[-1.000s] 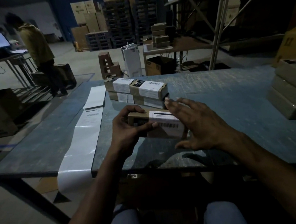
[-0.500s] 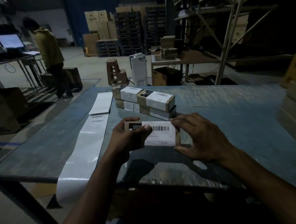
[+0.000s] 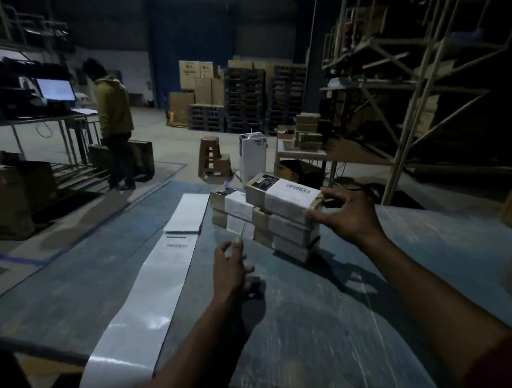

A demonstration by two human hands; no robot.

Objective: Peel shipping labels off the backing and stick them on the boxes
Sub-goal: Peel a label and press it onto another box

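The right hand (image 3: 345, 214) pinches the near end of a labelled cardboard box (image 3: 282, 196) on top of the stack of boxes (image 3: 281, 231) on the table (image 3: 318, 325). The left hand (image 3: 228, 268) hovers, fingers loosely curled and holding nothing, beside the label backing strip (image 3: 147, 298).

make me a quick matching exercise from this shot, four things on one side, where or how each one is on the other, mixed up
Things:
1. right hand
2. left hand
3. backing strip
4. labelled box

States:
A. runs along the table and hangs over its near edge
B. lies on top of the stack
C. hovers over the table, holds nothing
D. grips the end of the top box

Pairs: 1-D, 2-C, 3-A, 4-B
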